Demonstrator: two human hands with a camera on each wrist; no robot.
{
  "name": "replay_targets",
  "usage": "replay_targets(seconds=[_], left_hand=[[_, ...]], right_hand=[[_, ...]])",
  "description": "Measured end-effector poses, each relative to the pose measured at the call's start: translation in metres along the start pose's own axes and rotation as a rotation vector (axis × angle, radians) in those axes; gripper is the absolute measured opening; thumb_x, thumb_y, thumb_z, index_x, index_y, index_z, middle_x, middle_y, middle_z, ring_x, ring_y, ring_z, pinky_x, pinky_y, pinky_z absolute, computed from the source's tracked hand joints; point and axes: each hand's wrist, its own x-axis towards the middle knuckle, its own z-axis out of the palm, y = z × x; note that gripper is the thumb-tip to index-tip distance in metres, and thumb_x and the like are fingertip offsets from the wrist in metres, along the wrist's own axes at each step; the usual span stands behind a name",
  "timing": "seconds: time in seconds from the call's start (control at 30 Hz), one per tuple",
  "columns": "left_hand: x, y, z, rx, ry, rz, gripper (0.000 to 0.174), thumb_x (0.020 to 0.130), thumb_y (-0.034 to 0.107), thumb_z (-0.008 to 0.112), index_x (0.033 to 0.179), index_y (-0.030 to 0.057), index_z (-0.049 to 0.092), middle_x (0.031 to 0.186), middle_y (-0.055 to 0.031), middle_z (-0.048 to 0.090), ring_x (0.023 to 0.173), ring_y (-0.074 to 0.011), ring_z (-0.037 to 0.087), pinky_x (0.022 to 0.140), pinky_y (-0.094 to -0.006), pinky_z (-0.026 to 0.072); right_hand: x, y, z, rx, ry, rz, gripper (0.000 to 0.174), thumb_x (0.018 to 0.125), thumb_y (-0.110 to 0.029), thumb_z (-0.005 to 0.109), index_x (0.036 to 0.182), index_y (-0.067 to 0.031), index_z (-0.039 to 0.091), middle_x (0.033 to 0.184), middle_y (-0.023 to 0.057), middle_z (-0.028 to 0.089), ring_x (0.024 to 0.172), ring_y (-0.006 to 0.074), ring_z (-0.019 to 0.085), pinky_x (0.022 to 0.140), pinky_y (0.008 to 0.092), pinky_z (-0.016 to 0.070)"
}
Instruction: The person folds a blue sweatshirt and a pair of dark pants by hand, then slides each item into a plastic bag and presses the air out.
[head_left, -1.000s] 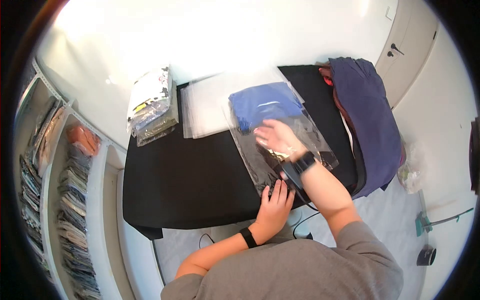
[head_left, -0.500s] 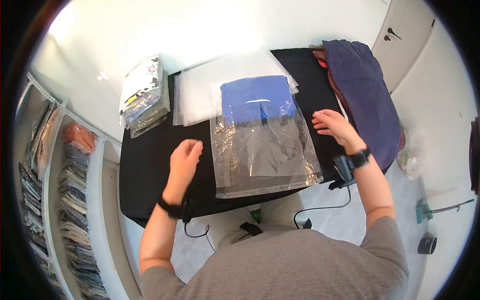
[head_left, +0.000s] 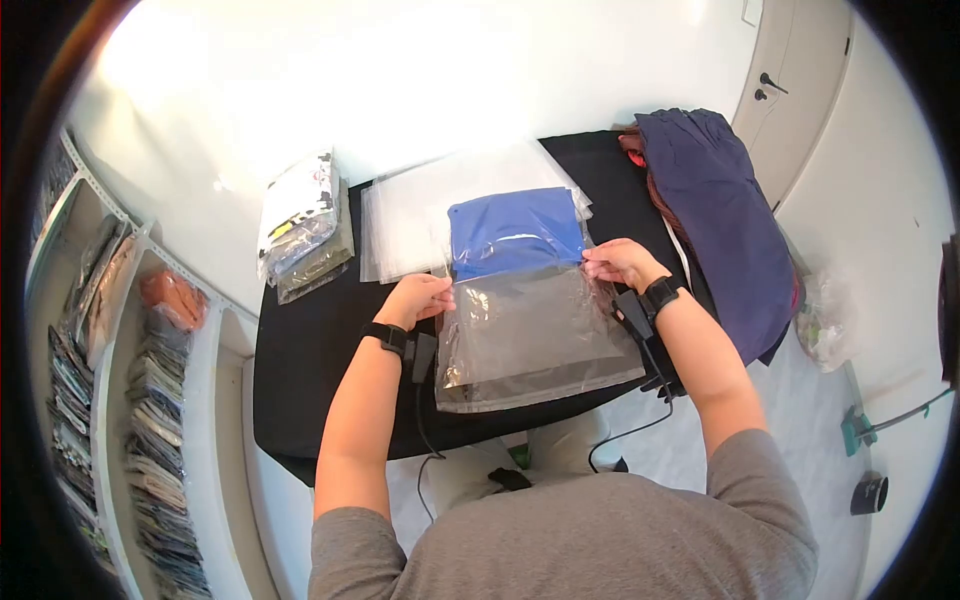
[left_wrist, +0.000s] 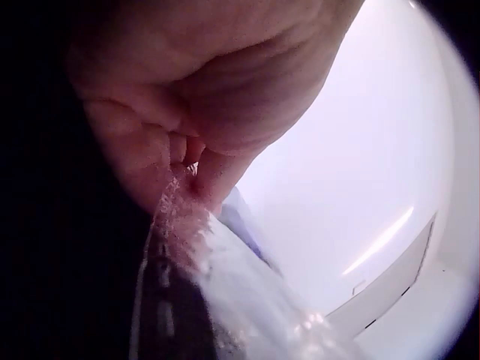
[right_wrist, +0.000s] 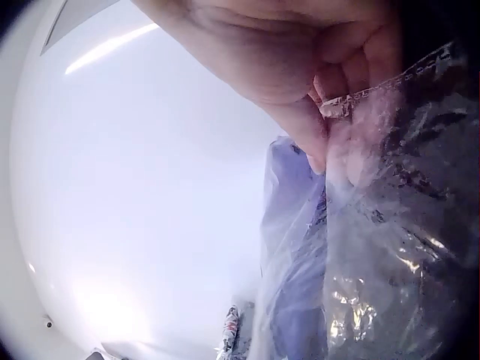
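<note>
A clear plastic bag (head_left: 540, 335) lies at the front of the table, with a folded blue garment (head_left: 515, 228) inside its far end. My left hand (head_left: 418, 300) pinches the bag's left edge between thumb and fingers, near the garment's lower corner. On the opposite side my right hand (head_left: 622, 264) pinches the right edge at about the same height. In the right wrist view the sealed seam of the bag (right_wrist: 397, 247) runs out from between the fingertips, with the blue cloth (right_wrist: 292, 225) behind. The near part of the bag lies flat toward the table's front edge.
Flat clear bags (head_left: 405, 225) lie behind the blue garment. Bagged garments (head_left: 308, 225) are stacked at the back left, and a pile of dark trousers (head_left: 715, 230) covers the right end of the black-covered table (head_left: 330, 390). Shelves of clothes (head_left: 160, 440) stand at left.
The right hand first swept over the bag while the left lay at its near end. Both hands then moved apart to either side, and now they grip the bag's two side edges.
</note>
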Motion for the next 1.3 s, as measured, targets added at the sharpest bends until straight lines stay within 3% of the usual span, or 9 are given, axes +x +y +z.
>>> replay_targets(seconds=[0.27, 0.43, 0.53, 0.6, 0.67, 0.73, 0.9, 1.13, 1.3], left_hand=[[-0.048, -0.031, -0.003, -0.06, -0.017, 0.043, 0.022, 0.09, 0.02, 0.061, 0.08, 0.0004, 0.058, 0.062, -0.0027, 0.056, 0.054, -0.0132, 0.059, 0.053, -0.0217, 0.0486], [-0.126, -0.05, -0.011, -0.056, 0.046, 0.037, 0.028, 0.096, 0.028, 0.049, 0.096, 0.0021, 0.061, 0.064, -0.0039, 0.058, 0.051, -0.0115, 0.056, 0.051, -0.0211, 0.0461], [-0.148, -0.071, -0.018, 0.451, 0.218, 0.516, 0.042, 0.082, 0.004, 0.065, 0.123, 0.0048, 0.055, 0.117, -0.0105, 0.056, 0.094, -0.0182, 0.061, 0.078, -0.0275, 0.0506], [-0.152, -0.069, -0.014, 0.601, 0.171, 0.643, 0.052, 0.077, -0.001, 0.067, 0.126, 0.0073, 0.053, 0.131, -0.0112, 0.046, 0.111, -0.0225, 0.051, 0.09, -0.0319, 0.0449], [-0.153, -0.064, -0.01, 0.751, 0.133, 0.778, 0.062, 0.071, -0.006, 0.069, 0.129, 0.0098, 0.052, 0.145, -0.0119, 0.035, 0.128, -0.0269, 0.042, 0.101, -0.0362, 0.0393], [-0.146, -0.06, -0.009, 0.914, -0.022, 0.851, 0.06, 0.072, 0.0, 0.07, 0.128, 0.0114, 0.053, 0.146, -0.0121, 0.034, 0.137, -0.033, 0.028, 0.108, -0.0408, 0.0298], [-0.138, -0.054, -0.006, 0.995, -0.088, 0.943, 0.039, 0.079, 0.003, 0.064, 0.117, 0.0088, 0.061, 0.13, -0.0094, 0.054, 0.134, -0.0318, 0.034, 0.108, -0.0414, 0.0303], [-0.149, -0.057, -0.001, 0.452, -0.055, 0.497, 0.019, 0.088, 0.004, 0.057, 0.106, 0.0031, 0.063, 0.11, -0.0107, 0.065, 0.101, -0.0235, 0.062, 0.097, -0.0338, 0.0423], [-0.145, -0.063, 0.009, 0.298, 0.035, 0.837, 0.016, 0.089, 0.009, 0.057, 0.1, -0.001, 0.062, 0.1, -0.0118, 0.066, 0.094, -0.0213, 0.063, 0.083, -0.0298, 0.0481]], right_hand=[[-0.036, 0.03, 0.001, 0.031, -0.045, -0.032, 0.015, 0.086, -0.017, 0.066, 0.091, -0.004, 0.062, 0.081, 0.0064, 0.067, 0.068, 0.0124, 0.062, 0.061, 0.0232, 0.0491], [-0.118, 0.061, -0.002, 0.118, -0.101, -0.093, 0.014, 0.092, -0.013, 0.055, 0.103, -0.0041, 0.053, 0.08, 0.005, 0.064, 0.064, 0.0106, 0.06, 0.058, 0.0208, 0.0471], [-0.134, 0.085, -0.012, 0.016, -0.062, -0.294, 0.024, 0.088, -0.005, 0.057, 0.112, -0.0026, 0.053, 0.093, 0.0058, 0.063, 0.075, 0.0112, 0.061, 0.066, 0.0218, 0.0486], [-0.144, 0.085, 0.0, -0.538, 0.135, -0.786, 0.048, 0.079, 0.001, 0.062, 0.125, -0.0068, 0.05, 0.116, 0.0109, 0.058, 0.101, 0.0196, 0.059, 0.08, 0.0287, 0.049], [-0.15, 0.077, 0.01, -0.762, 0.116, -0.89, 0.061, 0.074, 0.002, 0.067, 0.131, -0.0139, 0.05, 0.143, 0.0109, 0.04, 0.128, 0.0282, 0.041, 0.101, 0.036, 0.0363], [-0.144, 0.076, 0.016, -0.844, 0.11, -0.965, 0.048, 0.078, -0.004, 0.066, 0.124, -0.0132, 0.057, 0.139, 0.0094, 0.045, 0.128, 0.0283, 0.041, 0.103, 0.0381, 0.0334], [-0.131, 0.074, 0.008, -0.811, -0.004, -0.94, 0.024, 0.083, -0.012, 0.062, 0.107, -0.0101, 0.067, 0.12, 0.0064, 0.062, 0.124, 0.0277, 0.046, 0.102, 0.0402, 0.0336], [-0.123, 0.082, 0.001, -0.489, -0.091, -0.804, 0.016, 0.089, -0.012, 0.057, 0.096, -0.0031, 0.068, 0.095, 0.0067, 0.067, 0.106, 0.0217, 0.055, 0.091, 0.0315, 0.0428], [-0.131, 0.078, 0.009, -0.379, 0.0, -0.776, 0.015, 0.088, -0.01, 0.056, 0.092, 0.0005, 0.066, 0.098, 0.0098, 0.064, 0.102, 0.0209, 0.057, 0.09, 0.0311, 0.0432]])
